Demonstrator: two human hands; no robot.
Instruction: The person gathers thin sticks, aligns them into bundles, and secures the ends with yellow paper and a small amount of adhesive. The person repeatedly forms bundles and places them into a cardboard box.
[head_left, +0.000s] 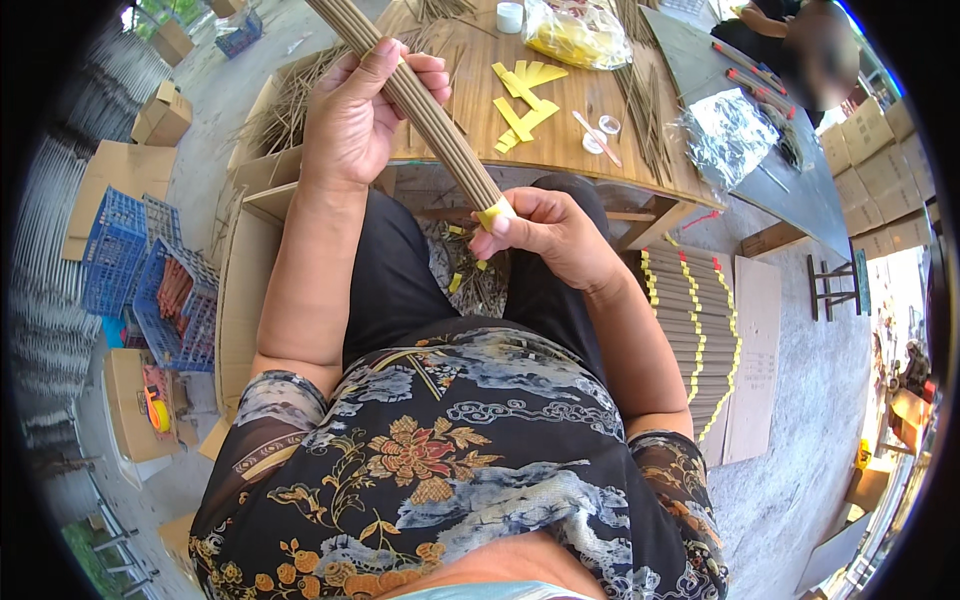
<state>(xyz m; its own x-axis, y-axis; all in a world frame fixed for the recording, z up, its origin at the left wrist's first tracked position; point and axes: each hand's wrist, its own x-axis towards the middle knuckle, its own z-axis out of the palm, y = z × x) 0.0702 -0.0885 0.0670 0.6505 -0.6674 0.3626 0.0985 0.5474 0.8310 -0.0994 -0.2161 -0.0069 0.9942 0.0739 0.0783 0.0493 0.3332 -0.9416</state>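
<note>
This is a workshop, as shown by the loose brown sticks (648,125) along the right edge of the wooden worktop (582,95), cut yellow strips (517,125) toward its near edge, yellow-banded bundles (668,330) below its near right corner, blue crates (108,250), stacked cartons (865,145) and bare grey floor (790,420).

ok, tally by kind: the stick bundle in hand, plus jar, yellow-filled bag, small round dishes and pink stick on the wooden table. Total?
Brown stick bundle: 1
White jar: 1
Clear bag with yellow contents: 1
Small round dishes, possibly dish and lid: 2
Pink stick: 1
Total: 6
</note>
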